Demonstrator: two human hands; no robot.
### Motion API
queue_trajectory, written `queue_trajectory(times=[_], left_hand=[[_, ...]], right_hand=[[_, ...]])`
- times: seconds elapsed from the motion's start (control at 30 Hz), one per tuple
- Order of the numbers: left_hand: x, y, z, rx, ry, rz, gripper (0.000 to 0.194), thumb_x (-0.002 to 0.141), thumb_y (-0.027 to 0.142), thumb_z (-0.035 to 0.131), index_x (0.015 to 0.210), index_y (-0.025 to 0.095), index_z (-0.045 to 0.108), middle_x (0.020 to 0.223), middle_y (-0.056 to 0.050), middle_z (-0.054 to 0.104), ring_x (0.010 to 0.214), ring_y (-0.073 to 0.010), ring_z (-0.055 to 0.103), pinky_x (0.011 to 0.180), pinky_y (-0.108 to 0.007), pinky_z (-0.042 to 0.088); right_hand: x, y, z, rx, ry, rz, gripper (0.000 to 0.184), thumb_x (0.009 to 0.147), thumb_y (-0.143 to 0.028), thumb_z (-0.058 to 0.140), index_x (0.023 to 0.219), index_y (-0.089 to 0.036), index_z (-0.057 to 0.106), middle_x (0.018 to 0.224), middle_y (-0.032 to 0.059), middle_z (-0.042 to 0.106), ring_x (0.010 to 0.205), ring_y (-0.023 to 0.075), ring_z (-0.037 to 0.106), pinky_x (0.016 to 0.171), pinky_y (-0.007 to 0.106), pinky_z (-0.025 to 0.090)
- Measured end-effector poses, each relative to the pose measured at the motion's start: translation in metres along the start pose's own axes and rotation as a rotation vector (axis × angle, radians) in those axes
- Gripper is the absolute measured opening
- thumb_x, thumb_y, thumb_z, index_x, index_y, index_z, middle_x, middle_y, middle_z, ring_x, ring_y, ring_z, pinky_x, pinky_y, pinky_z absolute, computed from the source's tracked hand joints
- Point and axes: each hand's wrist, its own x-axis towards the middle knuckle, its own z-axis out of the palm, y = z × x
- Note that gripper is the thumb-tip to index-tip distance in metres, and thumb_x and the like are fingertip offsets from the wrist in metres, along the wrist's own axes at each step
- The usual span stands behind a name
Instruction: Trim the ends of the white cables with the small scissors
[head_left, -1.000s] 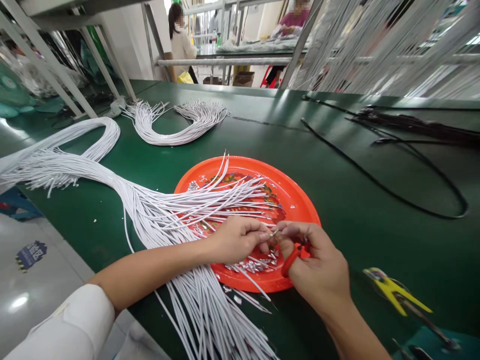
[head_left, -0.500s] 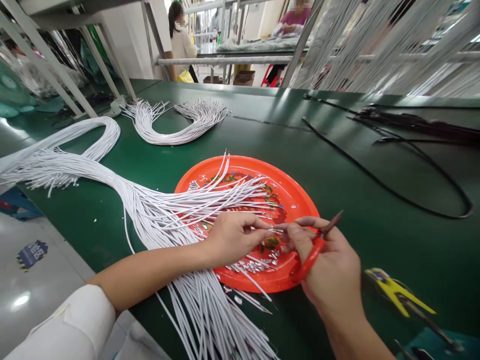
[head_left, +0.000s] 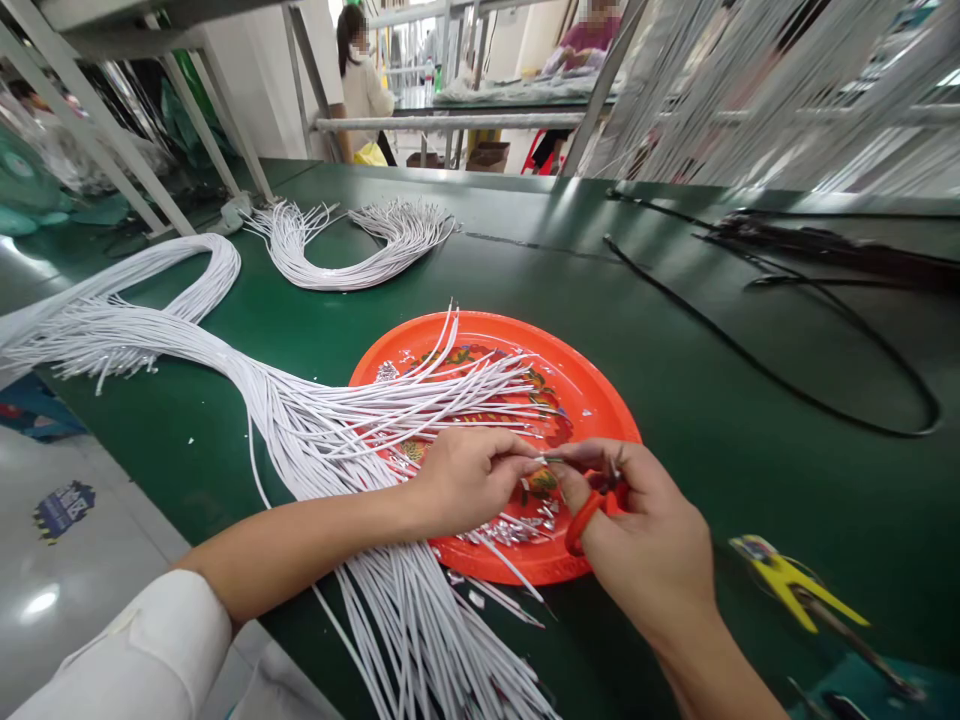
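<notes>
Over the red tray [head_left: 600, 400], my left hand [head_left: 469, 480] pinches a white cable near its stripped end. My right hand [head_left: 649, 530] has red-handled scissors [head_left: 585, 522] hooked in it, while its thumb and forefinger close on the thin wire ends at the tip of that same cable. The scissor blades are mostly hidden by the fingers. A thick bundle of white cables [head_left: 300, 410] fans across the tray under my left forearm, and others hang towards the front edge. Silvery foil scraps [head_left: 517, 528] lie in the tray below my hands.
Yellow-handled cutters [head_left: 795, 580] lie at the right. Behind the tray is a curved bundle of white cables [head_left: 360, 270]; black cables [head_left: 840, 250] stretch across the right back. Metal frame legs [head_left: 217, 130] stand at the left. Two people sit beyond the green table [head_left: 525, 250].
My right hand drew outward with the scissors' blades swung up, then came back to the cable tip, blades folded into the palm. My left hand has hardly moved.
</notes>
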Motion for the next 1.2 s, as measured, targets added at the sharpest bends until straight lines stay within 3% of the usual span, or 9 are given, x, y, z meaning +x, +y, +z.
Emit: queue_trajectory(times=[0.23,0.4,0.57,0.67,0.8,0.97,1.1,1.2], left_hand=[[0.001,-0.004,0.003,-0.239,-0.158,-0.075,0.022,0.082,0.025,0.045,0.078,0.014,0.063,0.069,-0.001,0.066,0.062,-0.0098,0.059,0.062,-0.021,0.043],[0.002,-0.001,0.003,-0.305,-0.167,-0.114,0.018,0.080,0.026,0.052,0.079,0.014,0.064,0.070,-0.002,0.066,0.062,-0.0096,0.058,0.062,-0.021,0.044],[0.004,0.001,-0.003,-0.207,-0.233,0.179,0.015,0.078,0.028,0.059,0.080,0.016,0.068,0.082,-0.004,0.066,0.078,-0.0119,0.058,0.075,-0.023,0.043],[0.004,0.001,-0.007,-0.140,-0.337,0.221,0.015,0.079,0.027,0.058,0.083,0.017,0.067,0.091,-0.005,0.064,0.089,-0.0133,0.057,0.079,-0.022,0.043],[0.002,0.004,-0.010,0.120,-0.601,0.112,0.018,0.083,0.025,0.050,0.089,0.020,0.066,0.091,-0.001,0.066,0.087,-0.0135,0.058,0.078,-0.022,0.042],[0.001,0.009,-0.011,0.374,-0.644,0.015,0.025,0.085,0.026,0.041,0.094,0.021,0.064,0.091,-0.002,0.067,0.082,-0.0176,0.059,0.068,-0.025,0.041],[0.004,0.012,-0.017,0.136,-0.677,0.007,0.016,0.081,0.023,0.051,0.087,0.017,0.065,0.084,-0.001,0.068,0.076,-0.0120,0.059,0.066,-0.020,0.040],[0.003,0.012,-0.020,-0.027,-0.919,0.098,0.009,0.076,0.021,0.061,0.082,0.017,0.066,0.075,0.003,0.067,0.066,-0.0072,0.058,0.061,-0.015,0.040]], right_hand=[[0.000,-0.001,0.003,-0.029,0.027,0.034,0.012,0.071,-0.033,0.056,0.079,-0.024,0.057,0.077,-0.0002,0.064,0.067,0.0158,0.059,0.062,0.027,0.044],[0.012,0.013,-0.001,0.029,0.031,0.121,0.018,0.067,-0.037,0.063,0.077,-0.023,0.057,0.068,-0.0006,0.063,0.059,0.0157,0.060,0.054,0.025,0.045],[0.022,0.030,-0.007,-0.089,0.083,0.269,0.028,0.067,-0.044,0.062,0.084,-0.022,0.057,0.065,0.0004,0.063,0.056,0.0166,0.059,0.051,0.026,0.044],[0.024,0.035,-0.008,-0.143,0.107,0.308,0.031,0.068,-0.048,0.059,0.087,-0.023,0.058,0.068,0.0015,0.064,0.060,0.0187,0.061,0.053,0.028,0.044],[0.026,0.036,-0.007,-0.322,-0.025,0.212,0.023,0.071,-0.039,0.056,0.088,-0.024,0.058,0.082,0.0024,0.068,0.074,0.0216,0.063,0.065,0.031,0.044],[0.025,0.034,-0.005,-0.657,-0.259,0.144,0.029,0.076,-0.035,0.049,0.100,-0.022,0.058,0.080,0.0079,0.068,0.074,0.0272,0.062,0.057,0.032,0.040],[0.025,0.033,-0.003,-0.782,-0.295,0.099,0.034,0.077,-0.038,0.048,0.106,-0.021,0.058,0.077,0.0103,0.068,0.068,0.0279,0.062,0.052,0.031,0.037],[0.026,0.034,-0.002,-0.737,-0.291,0.097,0.032,0.077,-0.039,0.048,0.102,-0.023,0.061,0.075,0.0090,0.068,0.066,0.0269,0.062,0.049,0.029,0.036]])
